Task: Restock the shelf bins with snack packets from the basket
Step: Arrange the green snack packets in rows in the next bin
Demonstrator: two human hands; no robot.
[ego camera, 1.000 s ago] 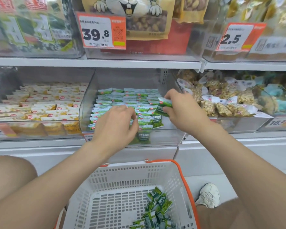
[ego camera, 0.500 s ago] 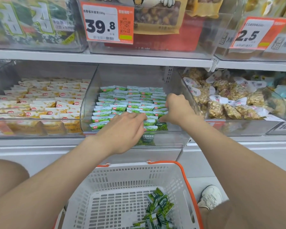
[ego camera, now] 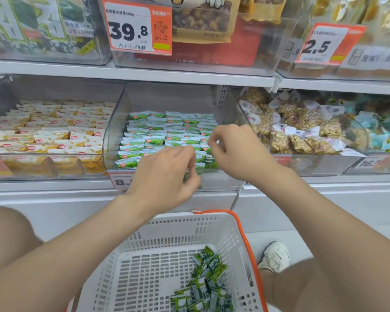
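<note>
**Restock in progress**

One basket [ego camera: 230, 224] sat lower centre, its heap of green packets [ego camera: 203, 287] too overlapped to count. Beyond, the left hand [ego camera: 167, 174] pinched one of the bin packets [ego camera: 155, 134] at the middle bin's [ego camera: 221, 180] front. The right hand [ego camera: 236, 152] had a curled grip, contents unclear. Two price tags [ego camera: 140, 28] hung uppermost.

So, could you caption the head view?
Left hand and right hand handle green snack packets in the middle bin above the white basket.
</note>
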